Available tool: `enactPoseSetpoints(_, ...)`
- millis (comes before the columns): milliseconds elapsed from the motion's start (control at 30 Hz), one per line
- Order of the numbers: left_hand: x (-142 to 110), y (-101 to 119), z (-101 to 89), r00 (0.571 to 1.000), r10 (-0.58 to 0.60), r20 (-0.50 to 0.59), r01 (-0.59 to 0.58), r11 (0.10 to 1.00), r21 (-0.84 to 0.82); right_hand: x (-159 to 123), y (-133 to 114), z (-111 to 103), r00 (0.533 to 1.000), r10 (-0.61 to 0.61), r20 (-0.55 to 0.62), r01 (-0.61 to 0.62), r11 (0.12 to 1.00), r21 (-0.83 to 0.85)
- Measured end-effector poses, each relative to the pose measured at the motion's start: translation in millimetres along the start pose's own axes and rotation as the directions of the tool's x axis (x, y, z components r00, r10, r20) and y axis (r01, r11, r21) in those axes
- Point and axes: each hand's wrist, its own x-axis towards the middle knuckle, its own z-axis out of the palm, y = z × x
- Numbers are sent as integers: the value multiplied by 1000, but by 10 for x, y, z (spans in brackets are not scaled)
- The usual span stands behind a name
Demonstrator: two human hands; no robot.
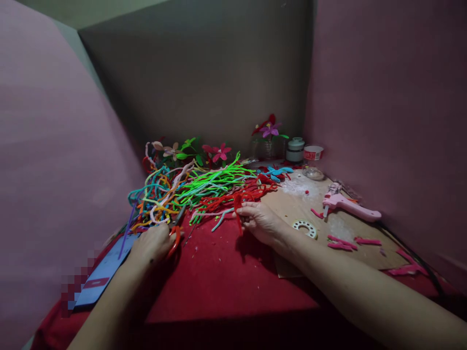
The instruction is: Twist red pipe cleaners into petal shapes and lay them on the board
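At the left of the red cloth, my left hand (152, 244) is closed on a pair of scissors (175, 241) with red-orange handles. Their dark blades point up and away, toward the heap of pipe cleaners. My right hand (260, 221) pinches a red pipe cleaner (238, 214) between thumb and fingers, a bent piece standing roughly upright above the cloth. Just beyond both hands lies a loose pile of green pipe cleaners (215, 182), with red pipe cleaners (251, 189) beside it and mixed-colour ones (156, 189) to the left.
A pink glue gun (352, 206) rests on a brown board (368, 253) at the right, near a white ring with holes (305, 229) and pink strips (342, 243). Pipe-cleaner flowers (221, 152), a jar (295, 149) and a tape roll (314, 152) stand at the back. A blue-white flat item (105, 274) lies left.
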Motion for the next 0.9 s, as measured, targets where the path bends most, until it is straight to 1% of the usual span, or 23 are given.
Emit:
enactPoseSetpoints(67, -8, 89, -64, 998, -33, 46, 26, 991, 135, 6, 10, -7, 1000, -22, -3, 22, 1000, -14)
enactPoseSetpoints(100, -20, 176, -116, 999, -8, 34, 3, 989, 150, 5, 12, -10, 1000, -31, 2, 31, 999, -32)
enactPoseSetpoints(133, -35, 286, -172, 999, 34, -7, -33, 992, 121, 2, 13, -11, 999, -37, 11, 38, 997, -62)
enactPoseSetpoints(167, -50, 414, -227, 994, 76, -74, -73, 996, 42, -6, 12, -11, 999, -42, 24, 45, 994, -104)
enactPoseSetpoints(200, -63, 553, -274, 978, 164, -126, -177, 978, -106, -16, 9, -8, 998, -48, 36, 53, 987, -149)
enactPoseSetpoints(233, -73, 698, -308, 958, 251, -136, -281, 912, -298, -29, 4, -2, 998, -52, 45, 60, 979, -193)
enactPoseSetpoints(267, -79, 839, -328, 943, 319, -97, -324, 810, -489, -43, -1, 5, 997, -57, 48, 67, 970, -234)
enactPoseSetpoints(300, -81, 970, -333, 939, 340, -51, -293, 714, -636, -56, -5, 11, 997, -64, 47, 74, 960, -268)
enactPoseSetpoints(367, -78, 1181, -308, 930, 368, -13, -239, 576, -782, -71, -6, 16, 996, -84, 37, 91, 944, -318)
enactPoseSetpoints(400, -74, 1258, -285, 934, 356, -11, -217, 543, -811, -70, -3, 13, 995, -97, 38, 105, 935, -340)
enactPoseSetpoints(433, -69, 1316, -257, 941, 337, -22, -209, 530, -822, -65, 4, 6, 993, -110, 44, 119, 924, -363)
enactPoseSetpoints(500, -65, 1390, -194, 956, 286, -64, -216, 541, -813, -43, 21, -14, 991, -129, 47, 137, 904, -405)
enactPoseSetpoints(533, -65, 1414, -159, 959, 263, -103, -238, 554, -798, -30, 29, -24, 990, -132, 40, 136, 894, -426)
enactPoseSetpoints(567, -67, 1435, -120, 956, 245, -159, -275, 570, -774, -18, 35, -32, 990, -135, 28, 134, 886, -443)
enactPoseSetpoints(600, -70, 1453, -79, 944, 235, -233, -329, 593, -735, -9, 37, -36, 990, -141, 12, 131, 882, -452)
enactPoseSetpoints(633, -73, 1470, -39, 919, 233, -319, -393, 623, -677, -4, 37, -37, 990, -143, -5, 125, 883, -453)
enactPoseSetpoints(667, -75, 1486, -2, 883, 240, -404, -454, 655, -604, -2, 32, -34, 990, -140, -19, 117, 886, -449)
enactPoseSetpoints(700, -73, 1498, 29, 844, 254, -472, -501, 687, -526, -5, 25, -29, 991, -133, -32, 105, 890, -444)
enactPoseSetpoints(733, -68, 1505, 50, 814, 271, -513, -528, 712, -462, -10, 16, -22, 991, -122, -47, 89, 894, -440)
enactPoseSetpoints(767, -59, 1506, 61, 803, 288, -523, -539, 724, -430, -18, 6, -14, 992, -108, -59, 71, 895, -441)
enactPoseSetpoints(800, -46, 1503, 61, 808, 299, -508, -540, 720, -435, -26, -2, -7, 993, -91, -71, 50, 895, -444)
enactPoseSetpoints(867, -21, 1487, 42, 836, 303, -456, -524, 688, -502, -37, -8, 3, 994, -77, -78, 33, 892, -451)
enactPoseSetpoints(900, -12, 1481, 32, 844, 301, -444, -517, 676, -525, -38, -4, 4, 994, -78, -70, 37, 888, -458)
